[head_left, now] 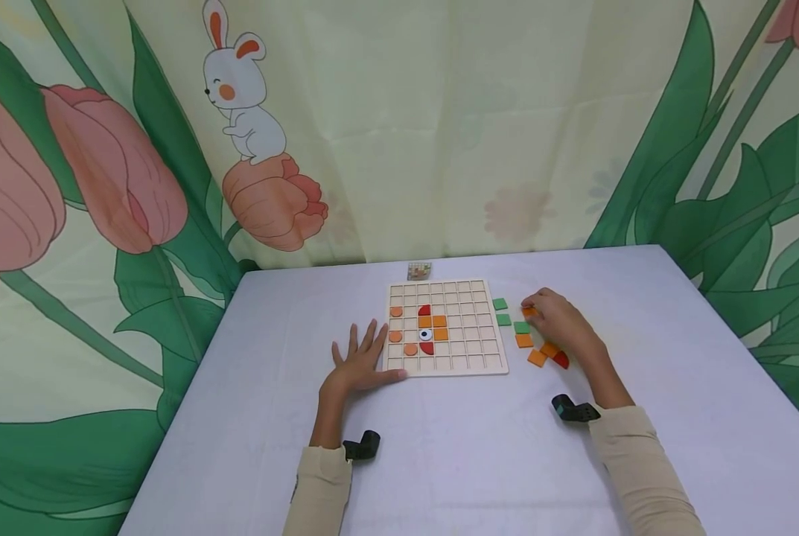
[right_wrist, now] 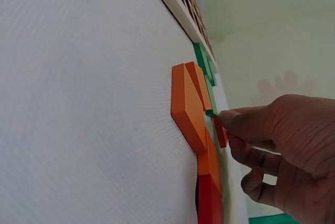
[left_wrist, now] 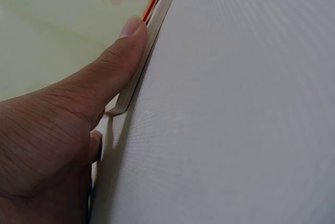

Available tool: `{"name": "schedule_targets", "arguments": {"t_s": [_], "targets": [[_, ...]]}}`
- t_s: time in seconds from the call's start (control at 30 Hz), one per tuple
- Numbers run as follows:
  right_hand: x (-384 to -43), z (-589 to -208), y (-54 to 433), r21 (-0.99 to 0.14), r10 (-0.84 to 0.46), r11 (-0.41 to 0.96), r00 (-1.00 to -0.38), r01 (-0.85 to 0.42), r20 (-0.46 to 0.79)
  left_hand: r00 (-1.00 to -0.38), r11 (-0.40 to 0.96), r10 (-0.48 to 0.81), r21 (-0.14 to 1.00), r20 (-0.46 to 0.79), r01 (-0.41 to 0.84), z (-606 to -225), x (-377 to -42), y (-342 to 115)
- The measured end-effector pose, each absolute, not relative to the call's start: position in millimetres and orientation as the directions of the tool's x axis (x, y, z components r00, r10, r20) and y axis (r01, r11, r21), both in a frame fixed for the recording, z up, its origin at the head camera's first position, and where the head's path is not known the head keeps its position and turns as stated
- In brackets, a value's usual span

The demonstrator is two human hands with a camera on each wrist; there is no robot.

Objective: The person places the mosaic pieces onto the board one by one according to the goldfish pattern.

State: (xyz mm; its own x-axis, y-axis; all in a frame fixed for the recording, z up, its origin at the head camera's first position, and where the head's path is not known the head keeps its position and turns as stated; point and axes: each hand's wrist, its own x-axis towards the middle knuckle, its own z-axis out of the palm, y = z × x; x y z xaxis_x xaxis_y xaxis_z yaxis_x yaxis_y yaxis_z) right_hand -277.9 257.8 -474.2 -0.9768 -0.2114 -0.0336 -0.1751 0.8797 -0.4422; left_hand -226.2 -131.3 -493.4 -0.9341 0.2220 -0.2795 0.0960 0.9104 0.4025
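A light wooden grid board [head_left: 469, 327] lies on the table. Set in its cells are several orange squares [head_left: 439, 321], orange discs [head_left: 410, 349], two red quarter-round pieces [head_left: 424, 310] and a white eye piece [head_left: 426, 335]. My left hand [head_left: 357, 366] rests at the board's lower left corner, fingers spread along the left side, its thumb [left_wrist: 123, 51] lying on the near edge. Right of the board, my right hand [head_left: 563, 321] pinches an orange tile [right_wrist: 220, 132] between thumb and fingers, low over the table; the fingers partly hide it.
Between board and right hand lie green square tiles [head_left: 522, 327]. Nearer me are loose orange tiles [head_left: 536, 358] and a red rounded piece [head_left: 561, 359]. A small picture card [head_left: 419, 271] sits behind the board. A printed curtain [head_left: 399, 134] hangs past the table's far edge.
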Motion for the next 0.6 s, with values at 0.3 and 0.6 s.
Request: {"name": "schedule_targets", "arguments": {"t_s": [0.3,0.6], "targets": [[-276.6,-471.9,259.3,-0.439,-0.197,0.886,-0.978,-0.150,-0.063,-0.937,0.902,0.237,0.416,-0.256,0.114,-488.4,-224.1,-130.2],[-279.9,-474.4,260.1,-0.443,-0.182,0.888,-0.979,-0.122,-0.094,-0.939,0.896,0.235,0.431,-0.251,0.109,-488.1,-222.8,-131.0]]}}
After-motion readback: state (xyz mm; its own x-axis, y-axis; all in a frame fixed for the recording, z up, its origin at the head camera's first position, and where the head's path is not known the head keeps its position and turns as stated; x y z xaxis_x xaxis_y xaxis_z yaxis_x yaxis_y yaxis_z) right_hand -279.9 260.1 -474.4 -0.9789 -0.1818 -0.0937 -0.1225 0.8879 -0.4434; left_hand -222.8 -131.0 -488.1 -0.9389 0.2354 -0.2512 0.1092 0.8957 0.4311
